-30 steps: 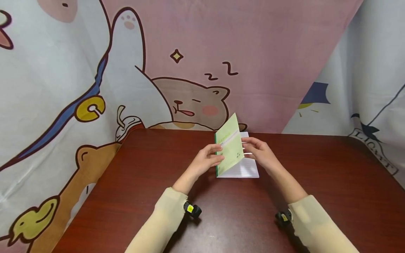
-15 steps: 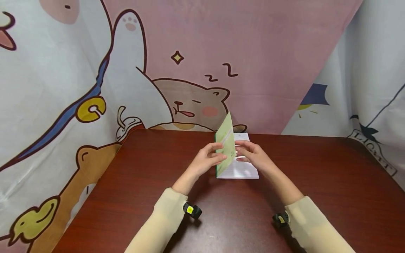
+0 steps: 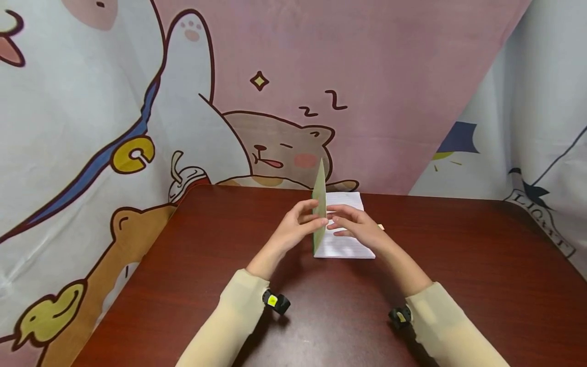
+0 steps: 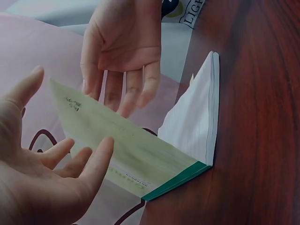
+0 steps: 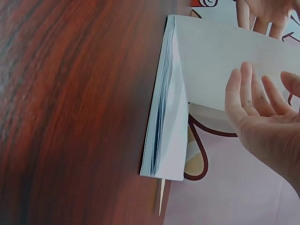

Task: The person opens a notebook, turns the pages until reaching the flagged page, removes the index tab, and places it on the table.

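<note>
A notebook (image 3: pixel 346 247) lies on the table with its light green cover (image 3: pixel 319 204) raised nearly upright. Its spine strip (image 4: pixel 178 182) is dark green, and lined white pages (image 4: pixel 193 117) show inside. On the outer side of the cover is my left hand (image 3: pixel 293 227), fingers spread and loosely bent beside it; whether they touch it I cannot tell. My right hand (image 3: pixel 359 227) reaches over the pages, its fairly straight fingers at the cover's inner face (image 5: pixel 225 61). Neither hand curls round anything. A small pale strip (image 5: pixel 161 197) sticks out past the pages' edge.
The dark red-brown table (image 3: pixel 206 244) spreads around the notebook. Behind it hangs a pink and white cloth (image 3: pixel 390 102) with cartoon animals. Small black devices sit at the left wrist (image 3: pixel 276 302) and right wrist (image 3: pixel 400 317), below cream sleeves.
The cover has swung left from a slant over the pages to nearly upright, exposing more of them. My right hand has moved left with it; the left hand has barely moved.
</note>
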The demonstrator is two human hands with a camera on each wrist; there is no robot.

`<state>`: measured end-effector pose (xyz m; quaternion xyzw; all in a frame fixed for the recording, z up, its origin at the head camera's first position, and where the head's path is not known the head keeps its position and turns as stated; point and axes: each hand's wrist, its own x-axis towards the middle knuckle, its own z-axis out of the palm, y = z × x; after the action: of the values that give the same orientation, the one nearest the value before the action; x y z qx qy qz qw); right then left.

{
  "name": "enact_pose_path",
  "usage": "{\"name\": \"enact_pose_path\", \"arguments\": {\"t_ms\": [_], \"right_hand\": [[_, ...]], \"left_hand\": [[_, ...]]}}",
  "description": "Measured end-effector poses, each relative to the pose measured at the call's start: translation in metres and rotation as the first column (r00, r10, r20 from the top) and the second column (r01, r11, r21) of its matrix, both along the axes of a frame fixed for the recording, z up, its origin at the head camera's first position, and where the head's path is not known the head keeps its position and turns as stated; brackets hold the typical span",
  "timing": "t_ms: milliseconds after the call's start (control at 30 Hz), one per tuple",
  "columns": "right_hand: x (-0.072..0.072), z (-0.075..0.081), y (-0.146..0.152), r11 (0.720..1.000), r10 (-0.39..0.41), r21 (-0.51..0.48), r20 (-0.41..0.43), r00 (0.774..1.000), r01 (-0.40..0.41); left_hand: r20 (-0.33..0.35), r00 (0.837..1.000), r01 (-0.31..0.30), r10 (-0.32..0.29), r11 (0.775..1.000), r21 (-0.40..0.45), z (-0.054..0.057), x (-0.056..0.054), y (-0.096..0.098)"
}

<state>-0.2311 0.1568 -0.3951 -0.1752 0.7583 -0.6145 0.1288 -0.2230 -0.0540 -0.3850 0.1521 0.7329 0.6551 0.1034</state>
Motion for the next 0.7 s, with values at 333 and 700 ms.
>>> {"name": "enact_pose_path", "arguments": {"t_ms": [333,700], "right_hand": [[0.000,0.001,-0.006,0.996,0.087,0.006,0.014,0.996,-0.087],[-0.001,-0.001,0.003,0.998,0.056,0.023,-0.007,0.998,-0.056]], "left_hand": [[-0.044,0.998,-0.041,0.043,0.999,0.034,-0.002,-0.003,-0.006],[-0.065,0.998,-0.022,0.025,0.999,0.049,-0.003,-0.003,-0.020]]}}
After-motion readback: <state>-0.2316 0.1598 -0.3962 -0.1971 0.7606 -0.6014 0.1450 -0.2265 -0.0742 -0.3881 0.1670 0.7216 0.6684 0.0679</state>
